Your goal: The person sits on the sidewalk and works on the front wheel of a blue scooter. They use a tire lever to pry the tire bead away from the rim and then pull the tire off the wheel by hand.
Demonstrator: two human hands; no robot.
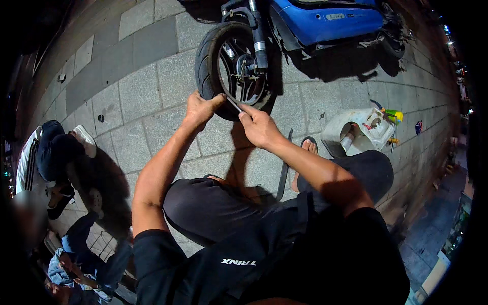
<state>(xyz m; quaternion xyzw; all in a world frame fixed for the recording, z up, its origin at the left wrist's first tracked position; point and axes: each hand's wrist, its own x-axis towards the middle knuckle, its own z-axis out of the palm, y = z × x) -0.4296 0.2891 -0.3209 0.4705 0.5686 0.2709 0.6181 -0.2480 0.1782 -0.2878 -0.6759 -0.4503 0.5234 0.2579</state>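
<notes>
Left hand (203,108) gripped the tire (205,63), probably steadying it, while the right hand (261,129) held a thin metal bar (233,104) at its near side.

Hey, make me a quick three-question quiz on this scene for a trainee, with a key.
1. In the picture, where is the white container relative to the tire? A) left; B) right; C) on top of it
2. True or false: the left hand is clear of the tire.
3. What does the right hand hold at the tire?

Key
1. B
2. False; its fingers grip the tire.
3. A slim metal tool.
</notes>
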